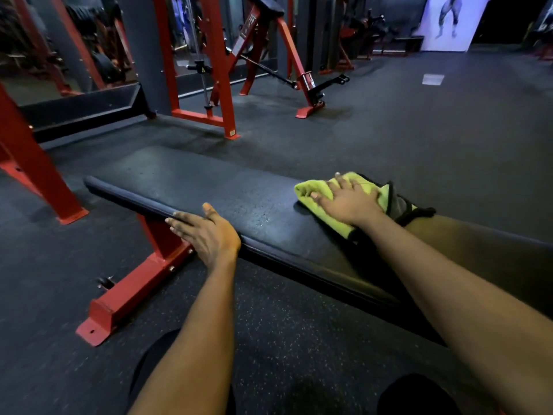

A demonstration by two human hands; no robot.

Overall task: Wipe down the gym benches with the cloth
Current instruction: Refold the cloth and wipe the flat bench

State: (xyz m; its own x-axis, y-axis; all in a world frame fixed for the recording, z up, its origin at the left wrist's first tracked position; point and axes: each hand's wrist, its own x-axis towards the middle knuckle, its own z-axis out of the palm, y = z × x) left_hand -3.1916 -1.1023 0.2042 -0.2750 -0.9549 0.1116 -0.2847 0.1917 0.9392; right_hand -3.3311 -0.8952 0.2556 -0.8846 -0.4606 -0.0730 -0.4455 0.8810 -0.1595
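A flat gym bench [191,187] with a black pad and red steel legs runs across the view from left to right. A folded yellow-green cloth [314,199] with a dark trim lies on the pad toward its far side. My right hand [347,199] presses flat on top of the cloth, fingers spread. My left hand [206,235] rests on the near edge of the pad above the red leg, fingers over the rim and thumb on the top surface.
The bench's red foot [119,307] reaches toward me on the speckled rubber floor. Red machine frames [215,85] stand behind the bench, and another red upright [33,169] at the left. A second black bench [83,109] lies by the mirror wall.
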